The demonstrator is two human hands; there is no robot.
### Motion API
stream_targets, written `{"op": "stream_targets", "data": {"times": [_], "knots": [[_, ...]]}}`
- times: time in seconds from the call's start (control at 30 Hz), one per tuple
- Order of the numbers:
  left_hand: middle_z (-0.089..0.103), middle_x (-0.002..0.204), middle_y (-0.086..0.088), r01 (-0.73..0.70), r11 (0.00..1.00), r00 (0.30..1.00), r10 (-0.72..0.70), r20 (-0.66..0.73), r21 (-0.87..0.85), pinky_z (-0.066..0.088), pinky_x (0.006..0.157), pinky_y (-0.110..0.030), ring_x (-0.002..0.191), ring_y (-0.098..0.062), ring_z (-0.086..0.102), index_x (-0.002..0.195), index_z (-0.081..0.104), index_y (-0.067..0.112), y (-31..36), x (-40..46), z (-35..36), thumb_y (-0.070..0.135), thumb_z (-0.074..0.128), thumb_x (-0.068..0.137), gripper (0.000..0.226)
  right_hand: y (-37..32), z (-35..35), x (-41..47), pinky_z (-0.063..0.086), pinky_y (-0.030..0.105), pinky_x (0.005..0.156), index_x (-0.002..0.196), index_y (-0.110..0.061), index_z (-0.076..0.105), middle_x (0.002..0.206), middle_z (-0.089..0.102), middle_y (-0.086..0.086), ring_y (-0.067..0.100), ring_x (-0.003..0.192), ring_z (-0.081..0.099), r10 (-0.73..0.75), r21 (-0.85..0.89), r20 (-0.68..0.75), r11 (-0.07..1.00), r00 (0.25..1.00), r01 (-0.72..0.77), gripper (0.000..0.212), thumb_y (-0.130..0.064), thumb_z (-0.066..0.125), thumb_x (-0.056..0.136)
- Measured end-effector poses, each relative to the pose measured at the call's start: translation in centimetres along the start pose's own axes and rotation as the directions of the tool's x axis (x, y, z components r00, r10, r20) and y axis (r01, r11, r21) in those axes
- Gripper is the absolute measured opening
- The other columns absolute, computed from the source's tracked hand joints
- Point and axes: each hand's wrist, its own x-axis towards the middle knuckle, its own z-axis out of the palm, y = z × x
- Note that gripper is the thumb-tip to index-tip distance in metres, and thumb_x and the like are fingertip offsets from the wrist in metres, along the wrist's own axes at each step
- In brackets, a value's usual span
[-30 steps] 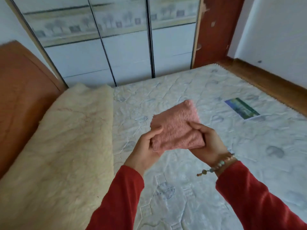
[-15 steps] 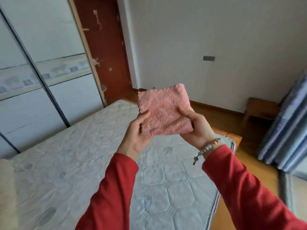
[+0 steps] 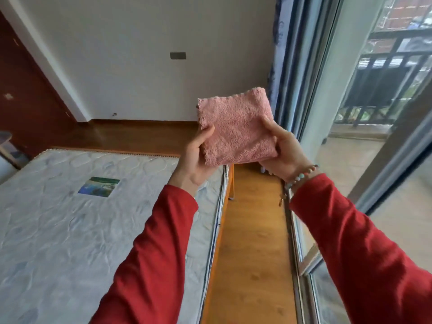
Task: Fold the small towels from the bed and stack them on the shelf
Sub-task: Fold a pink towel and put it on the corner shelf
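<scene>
Both hands are up in front of the chest holding a folded pink towel (image 3: 236, 127) between them, so it's in the air, not on the bed. The left hand (image 3: 196, 157) grips the towel's lower left edge, thumb lying across the front face and the fingers tucked behind where I can't see them. The right hand (image 3: 284, 152) pinches the lower right corner, thumb on the front, fingers wrapped underneath. The towel looks like a neat, thick square, scalloped edge running down its left side, tilted a bit so the top right corner sits highest.

Below and left of the left hand is the bare quilted mattress (image 3: 70, 230) with a small green-blue label (image 3: 99, 186) sewn on it. Straight under the hands runs a strip of wood floor (image 3: 252, 242). Behind the towel, just right of it, hangs a blue curtain (image 3: 289, 66), and further right of the right hand is a sliding glass door (image 3: 374, 136). There's a beaded bracelet (image 3: 301, 177) on the right wrist, and both sleeves are red.
</scene>
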Motion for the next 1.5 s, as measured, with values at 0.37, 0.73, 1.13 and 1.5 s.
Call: {"op": "stream_targets", "data": {"times": [0.37,0.73,1.13,1.5], "knots": [[0.064,0.129,-0.016,0.178,0.980,0.984,-0.174,0.048,-0.091,0.056,0.089,-0.043,0.114,-0.030,0.064,0.141,0.049,0.007,-6.8,17.0,2.9,0.024,0.046,0.101,0.043,-6.2,-13.6,6.9,0.050,0.054,0.096,0.149,-0.015,0.038,0.147,0.048,0.016,0.033,0.125,0.056,-0.081,0.053,-0.101,0.995,0.992,0.087,0.051,-0.030,0.048,0.101],[0.067,0.122,-0.015,0.145,0.975,0.989,-0.139,0.046,-0.166,0.056,0.088,-0.046,0.109,-0.030,0.067,0.141,0.048,0.010,-3.6,37.8,-0.8,0.020,0.045,0.101,0.041,-13.5,-20.3,26.4,0.048,0.062,0.095,0.149,-0.024,0.039,0.151,0.043,0.014,0.037,0.128,0.052,-0.061,-0.005,-0.096,0.998,0.993,0.061,0.050,-0.028,0.051,0.100],[0.062,0.132,-0.015,0.140,0.959,0.990,-0.134,0.042,-0.246,0.053,0.095,-0.051,0.122,-0.032,0.060,0.136,0.054,0.011,-3.6,56.6,-4.1,0.019,0.048,0.096,0.041,-19.6,-28.2,43.1,0.049,0.052,0.099,0.145,-0.016,0.046,0.142,0.054,0.013,0.032,0.125,0.056,0.021,0.074,-0.172,0.997,0.985,-0.008,0.052,-0.023,0.058,0.095],[0.058,0.139,-0.015,0.051,0.959,0.993,-0.078,-0.086,-0.279,0.049,0.099,-0.050,0.128,-0.031,0.055,0.141,0.050,0.011,-0.8,75.5,-4.8,0.022,0.051,0.093,0.049,-28.3,-34.4,61.4,0.040,0.056,0.107,0.143,-0.019,0.049,0.139,0.058,0.012,0.031,0.126,0.056,0.098,0.087,-0.081,0.992,0.992,-0.091,0.048,-0.024,0.055,0.096]]}}
